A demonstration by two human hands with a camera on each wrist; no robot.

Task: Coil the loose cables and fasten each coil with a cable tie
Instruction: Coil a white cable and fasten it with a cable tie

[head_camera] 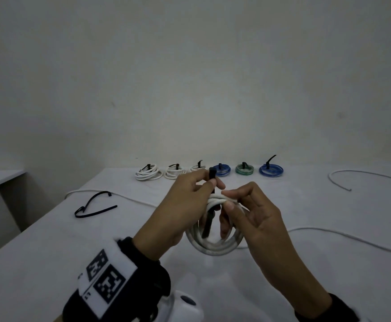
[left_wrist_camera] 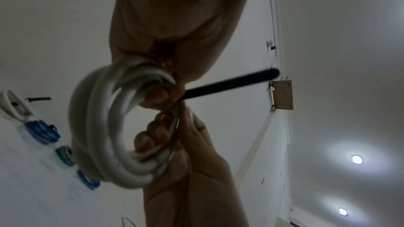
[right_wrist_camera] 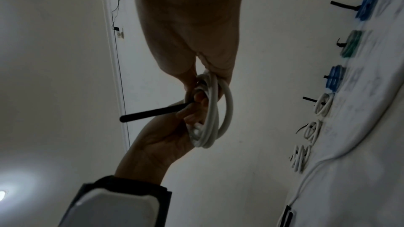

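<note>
A white cable coil [head_camera: 213, 245] hangs in the air over the white table [head_camera: 50, 252], between both hands. My right hand [head_camera: 227, 201] grips the top of the coil, with the thumb on the strands and fingers curled through the ring. A black cable tie [head_camera: 207, 225] runs up through the coil, and my left hand [head_camera: 210, 184] pinches its upper part. In the left wrist view the coil [left_wrist_camera: 98, 127] is blurred and the tie [left_wrist_camera: 229, 84] sticks out to the right. The right wrist view shows the same coil [right_wrist_camera: 218, 110] and tie [right_wrist_camera: 153, 111].
Several tied coils line the table's far edge: three white [head_camera: 148, 174], a blue [head_camera: 222, 170], a green [head_camera: 244, 170] and a blue [head_camera: 271, 170]. A spare black tie [head_camera: 92, 205] lies at the left. Loose white cables [head_camera: 352, 239] trail across the table, one more [head_camera: 364, 174] at the far right.
</note>
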